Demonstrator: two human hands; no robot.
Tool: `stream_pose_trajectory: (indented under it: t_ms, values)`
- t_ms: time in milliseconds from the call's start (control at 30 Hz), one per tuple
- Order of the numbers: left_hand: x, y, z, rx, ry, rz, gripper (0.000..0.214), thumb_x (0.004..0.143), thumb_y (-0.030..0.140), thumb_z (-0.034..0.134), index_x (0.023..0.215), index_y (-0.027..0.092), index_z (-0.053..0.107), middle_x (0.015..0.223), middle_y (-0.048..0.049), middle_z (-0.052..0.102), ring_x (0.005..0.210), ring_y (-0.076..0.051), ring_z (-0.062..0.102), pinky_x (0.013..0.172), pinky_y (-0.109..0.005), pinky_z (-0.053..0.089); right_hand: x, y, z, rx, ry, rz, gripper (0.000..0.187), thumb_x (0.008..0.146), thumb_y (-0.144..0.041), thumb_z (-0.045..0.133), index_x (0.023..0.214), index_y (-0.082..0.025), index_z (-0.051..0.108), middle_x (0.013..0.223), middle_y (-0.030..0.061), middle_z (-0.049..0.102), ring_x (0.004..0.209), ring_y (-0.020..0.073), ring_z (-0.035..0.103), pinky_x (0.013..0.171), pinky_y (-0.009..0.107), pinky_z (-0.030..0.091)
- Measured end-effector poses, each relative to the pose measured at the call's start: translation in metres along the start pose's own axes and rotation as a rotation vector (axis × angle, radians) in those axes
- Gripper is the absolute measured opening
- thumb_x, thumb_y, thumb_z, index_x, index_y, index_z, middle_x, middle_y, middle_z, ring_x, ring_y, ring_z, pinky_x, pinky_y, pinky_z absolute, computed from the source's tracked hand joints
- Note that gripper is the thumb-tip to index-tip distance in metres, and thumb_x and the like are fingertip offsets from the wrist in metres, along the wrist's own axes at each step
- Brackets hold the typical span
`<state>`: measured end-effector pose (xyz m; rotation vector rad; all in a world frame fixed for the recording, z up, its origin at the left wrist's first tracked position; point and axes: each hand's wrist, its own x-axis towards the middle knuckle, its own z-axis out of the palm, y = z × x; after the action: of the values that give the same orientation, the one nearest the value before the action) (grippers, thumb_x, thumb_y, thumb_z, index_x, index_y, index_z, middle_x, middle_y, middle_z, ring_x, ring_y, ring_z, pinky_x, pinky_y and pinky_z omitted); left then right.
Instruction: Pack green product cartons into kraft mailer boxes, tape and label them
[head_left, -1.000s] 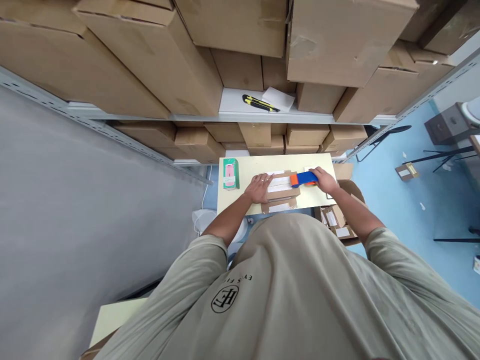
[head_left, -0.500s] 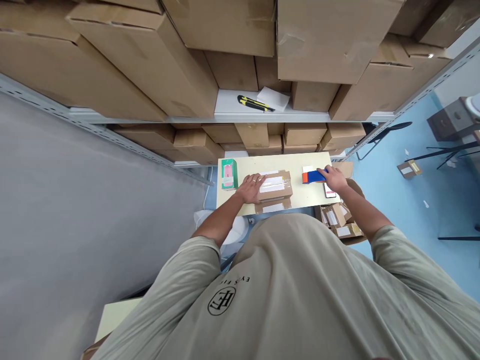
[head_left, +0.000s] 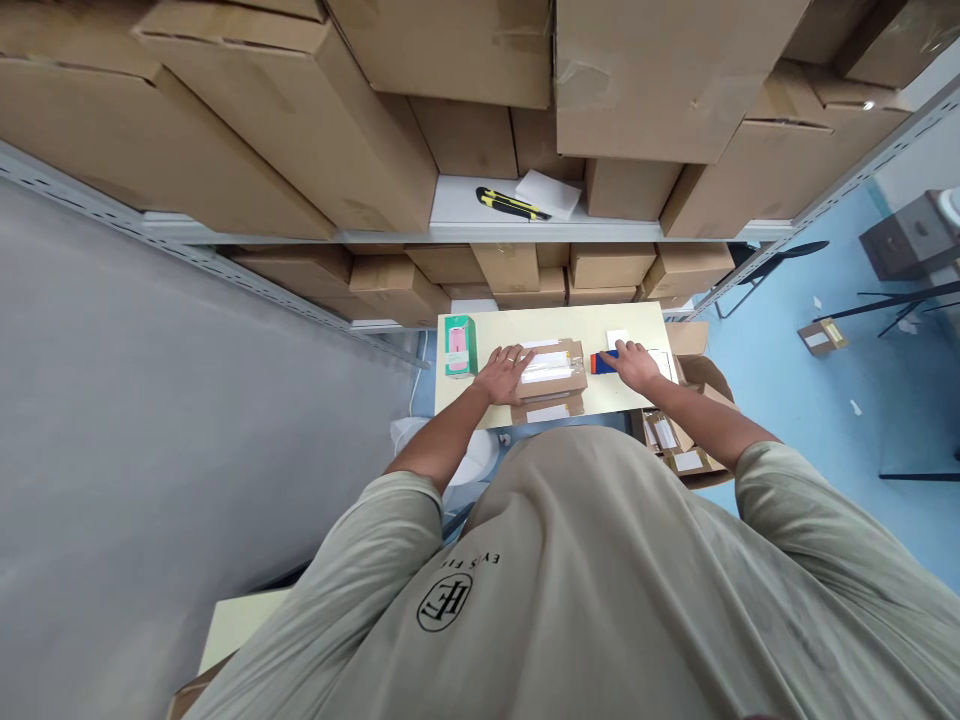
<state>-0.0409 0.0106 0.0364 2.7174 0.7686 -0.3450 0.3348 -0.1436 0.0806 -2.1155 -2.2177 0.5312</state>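
On the pale table (head_left: pixel 487 415), my left hand (head_left: pixel 501 375) lies with its fingers spread over the left end of a small taped cardboard box (head_left: pixel 574 378) with white labels. A second labelled cardboard piece (head_left: pixel 517 414) shows along its near side. My right hand (head_left: pixel 639 368) grips a blue block-like tool (head_left: pixel 605 362) with an orange end, just right of the box; its exact kind is unclear. Behind that hand is a white slip (head_left: pixel 615 338), and to its right a white rectangular thing (head_left: pixel 664 360), partly covered. A green box with a pink picture (head_left: pixel 459 345) stands left of my left hand.
Shelves of cardboard boxes (head_left: pixel 491 145) rise beyond the table. A yellow-and-black cutter (head_left: pixel 510 204) lies on the shelf (head_left: pixel 454 205). A carton of labelled parcels (head_left: pixel 688 460) sits at lower right. Beside the left wall is a white plastic bag (head_left: pixel 480 460).
My right hand has shifted left with the blue tool, bringing it close to the cardboard box and uncovering more of the white rectangular thing. My left hand stays on the box.
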Motion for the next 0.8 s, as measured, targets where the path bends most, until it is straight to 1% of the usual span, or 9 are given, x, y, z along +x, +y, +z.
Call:
stream_pose_trajectory:
  t_ms: [133,267,333,433,533,600,700,800]
  values:
    - [0.001,0.001,0.001,0.001,-0.003,-0.003,0.147,0.073,0.058,0.09,0.187,0.011,0.01,0.186,-0.0323,0.027,0.173,-0.05,0.023,0.142,-0.061,0.008,0.015,-0.021,0.01,-0.014,-0.026,0.024,0.045,0.105,-0.028,0.063,0.148,-0.026,0.077,0.136,0.0248,0.066,0.127,0.0456,0.059,0.112,0.063,0.046]
    - [0.002,0.002,-0.001,0.012,-0.023,-0.011,0.148,0.073,0.059,0.091,0.188,0.011,0.01,0.185,-0.0326,0.027,0.173,-0.051,0.022,0.141,-0.062,0.009,0.031,-0.042,0.015,-0.171,-0.035,-0.023,0.037,0.107,-0.03,0.061,0.138,-0.023,0.081,0.13,0.0251,0.067,0.124,0.0437,0.06,0.106,0.061,0.048]
    - [0.002,0.002,-0.001,0.011,-0.021,-0.009,0.148,0.073,0.059,0.091,0.188,0.012,0.011,0.185,-0.0324,0.027,0.173,-0.051,0.022,0.141,-0.062,0.009,0.037,-0.049,0.016,-0.212,-0.045,-0.038,0.038,0.107,-0.032,0.059,0.134,-0.02,0.082,0.128,0.0261,0.067,0.123,0.0441,0.06,0.105,0.061,0.049]
    - [0.001,0.003,-0.002,0.002,-0.011,-0.006,0.146,0.073,0.06,0.092,0.188,0.014,0.013,0.185,-0.0316,0.028,0.173,-0.051,0.024,0.141,-0.062,0.009,0.042,-0.058,0.017,-0.176,-0.06,-0.01,0.039,0.105,-0.032,0.058,0.131,-0.018,0.083,0.129,0.0283,0.066,0.126,0.047,0.058,0.108,0.066,0.046]
    - [0.001,0.003,-0.003,-0.01,0.002,-0.006,0.147,0.072,0.061,0.093,0.188,0.016,0.015,0.186,-0.0302,0.029,0.172,-0.051,0.026,0.141,-0.061,0.009,0.046,-0.068,0.018,-0.131,-0.06,-0.007,0.044,0.102,-0.031,0.057,0.135,-0.016,0.083,0.129,0.0298,0.066,0.128,0.0497,0.057,0.11,0.073,0.045]
    - [0.002,0.003,-0.003,-0.016,0.005,-0.009,0.148,0.07,0.061,0.093,0.188,0.017,0.016,0.186,-0.0296,0.029,0.172,-0.052,0.027,0.141,-0.061,0.009,0.048,-0.073,0.018,-0.119,-0.056,-0.006,0.046,0.102,-0.033,0.057,0.136,-0.017,0.082,0.127,0.03,0.067,0.127,0.0503,0.057,0.109,0.075,0.045]
    - [0.003,0.003,-0.002,-0.009,-0.001,-0.018,0.149,0.068,0.061,0.093,0.188,0.018,0.016,0.187,-0.0288,0.028,0.172,-0.052,0.026,0.141,-0.062,0.011,0.05,-0.077,0.016,-0.124,-0.054,0.029,0.045,0.102,-0.035,0.058,0.135,-0.017,0.083,0.126,0.0299,0.066,0.126,0.0497,0.058,0.108,0.075,0.047]
    - [0.003,0.003,0.0,0.001,-0.018,-0.032,0.147,0.068,0.061,0.093,0.188,0.022,0.017,0.188,-0.0275,0.026,0.173,-0.052,0.024,0.14,-0.064,0.011,0.045,-0.077,0.016,-0.177,-0.068,0.048,0.045,0.102,-0.029,0.054,0.134,-0.015,0.082,0.129,0.0316,0.066,0.125,0.0488,0.059,0.105,0.072,0.05]
